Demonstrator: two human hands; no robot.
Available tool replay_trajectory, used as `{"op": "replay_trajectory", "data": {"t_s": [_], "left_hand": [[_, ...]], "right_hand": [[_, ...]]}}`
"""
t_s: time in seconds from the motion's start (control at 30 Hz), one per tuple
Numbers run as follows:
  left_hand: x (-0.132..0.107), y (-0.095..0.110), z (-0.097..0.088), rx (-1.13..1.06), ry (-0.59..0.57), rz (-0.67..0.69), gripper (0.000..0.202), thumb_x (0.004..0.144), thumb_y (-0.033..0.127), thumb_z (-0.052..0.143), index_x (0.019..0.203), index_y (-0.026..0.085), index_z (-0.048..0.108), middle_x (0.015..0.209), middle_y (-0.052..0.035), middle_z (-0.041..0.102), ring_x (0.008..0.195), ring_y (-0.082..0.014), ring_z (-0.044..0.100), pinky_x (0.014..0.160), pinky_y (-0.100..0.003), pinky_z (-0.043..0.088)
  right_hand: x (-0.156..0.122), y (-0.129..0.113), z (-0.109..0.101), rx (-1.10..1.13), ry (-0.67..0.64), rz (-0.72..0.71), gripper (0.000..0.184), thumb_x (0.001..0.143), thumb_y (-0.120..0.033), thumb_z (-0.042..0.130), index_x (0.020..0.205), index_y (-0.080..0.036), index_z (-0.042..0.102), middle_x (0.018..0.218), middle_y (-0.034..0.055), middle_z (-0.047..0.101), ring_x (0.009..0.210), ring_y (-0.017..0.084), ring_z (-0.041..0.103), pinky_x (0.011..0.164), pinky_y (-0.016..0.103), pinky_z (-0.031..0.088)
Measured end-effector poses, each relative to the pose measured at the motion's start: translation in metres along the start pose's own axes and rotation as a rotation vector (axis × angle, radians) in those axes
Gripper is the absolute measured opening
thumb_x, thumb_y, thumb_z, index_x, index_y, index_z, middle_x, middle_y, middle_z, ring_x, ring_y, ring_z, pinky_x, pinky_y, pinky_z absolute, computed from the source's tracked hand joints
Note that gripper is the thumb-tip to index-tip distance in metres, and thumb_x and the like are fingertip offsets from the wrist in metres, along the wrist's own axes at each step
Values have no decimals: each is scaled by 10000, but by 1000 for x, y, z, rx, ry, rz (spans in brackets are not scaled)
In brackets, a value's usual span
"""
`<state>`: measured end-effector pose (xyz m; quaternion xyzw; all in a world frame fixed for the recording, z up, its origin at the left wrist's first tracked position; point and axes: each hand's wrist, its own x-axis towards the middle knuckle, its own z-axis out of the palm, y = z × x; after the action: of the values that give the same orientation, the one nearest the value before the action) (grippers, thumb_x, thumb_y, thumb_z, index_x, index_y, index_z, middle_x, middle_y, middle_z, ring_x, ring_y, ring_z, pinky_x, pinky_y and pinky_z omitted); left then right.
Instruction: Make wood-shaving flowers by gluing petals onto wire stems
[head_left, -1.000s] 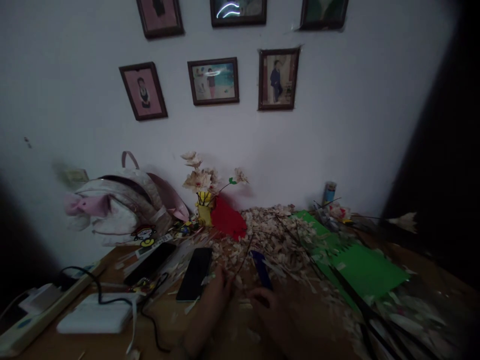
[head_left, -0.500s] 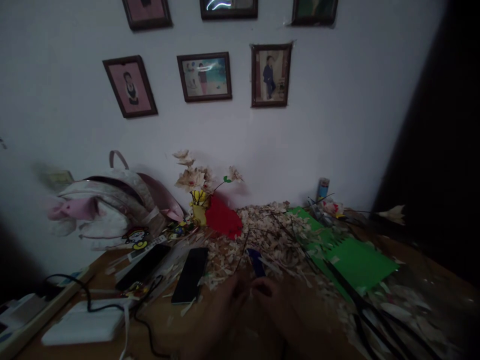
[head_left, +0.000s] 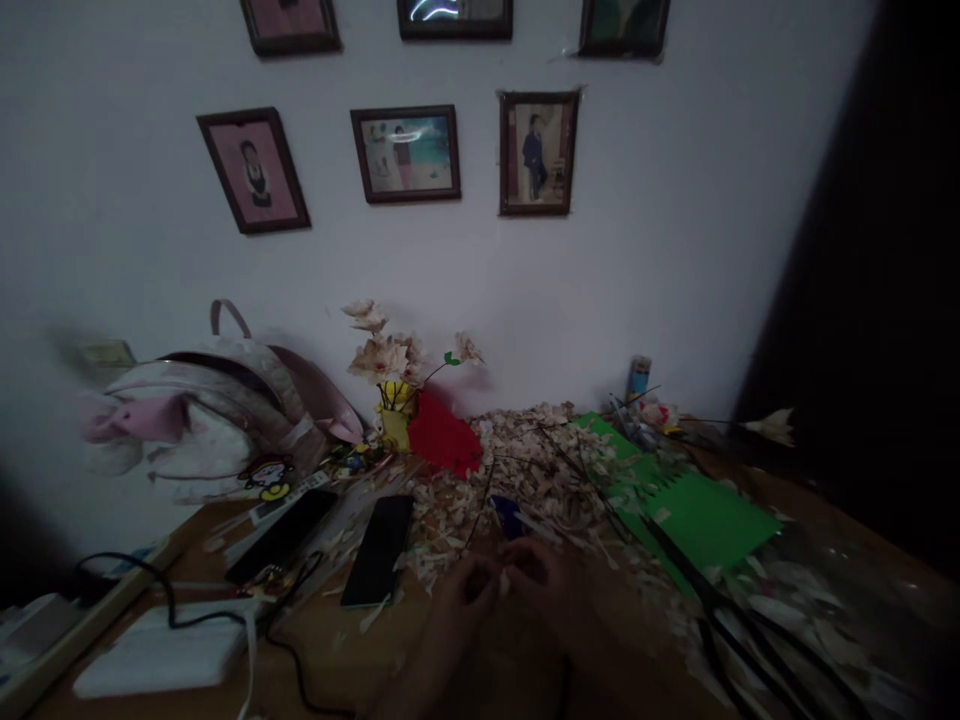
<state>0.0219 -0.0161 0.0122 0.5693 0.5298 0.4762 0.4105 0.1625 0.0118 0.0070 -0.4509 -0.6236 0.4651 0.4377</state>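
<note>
Low in the middle, my left hand [head_left: 463,598] and my right hand [head_left: 546,585] meet with fingertips pinched together. Between them shows a small pale petal-like piece [head_left: 505,581]; the dim light hides its exact kind. Just beyond my fingers lies a dark blue object [head_left: 508,515], partly covered by my right hand. A heap of pale petal-like scraps [head_left: 540,460] spreads behind it, with thin dark stems among them. To the left of my left hand a black phone [head_left: 379,550] lies flat on the wooden table [head_left: 337,655].
Large black scissors [head_left: 709,595] lie at right by green sheets [head_left: 712,530]. A yellow vase [head_left: 395,428] of pale flowers stands behind, beside red paper [head_left: 444,436]. At left are a backpack [head_left: 217,420], a white box [head_left: 161,650] and a black cable [head_left: 292,660].
My hands have turned slightly and risen a little, fingertips still together, and the pale piece between them shows more clearly. The whole view has shifted slightly.
</note>
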Motion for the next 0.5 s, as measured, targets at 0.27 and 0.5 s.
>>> {"op": "replay_trajectory", "data": {"t_s": [0.27,0.5], "left_hand": [[2,-7,-1,49,78,-14,68,636,246,563,685,205,539,663,10,581,660,-173,540,616,-258,421],[1,-11,3,47,-40,-8,109,685,302,555,655,198,546,663,0,588,665,-164,537,641,-256,427]], "right_hand": [[1,11,1,-56,-16,102,230,664,-252,547,816,-118,657,851,88,679,841,214,610,764,301,454],[-7,6,8,-33,-7,39,255,710,-264,508,885,-142,648,939,82,670,915,202,597,844,319,439]]}}
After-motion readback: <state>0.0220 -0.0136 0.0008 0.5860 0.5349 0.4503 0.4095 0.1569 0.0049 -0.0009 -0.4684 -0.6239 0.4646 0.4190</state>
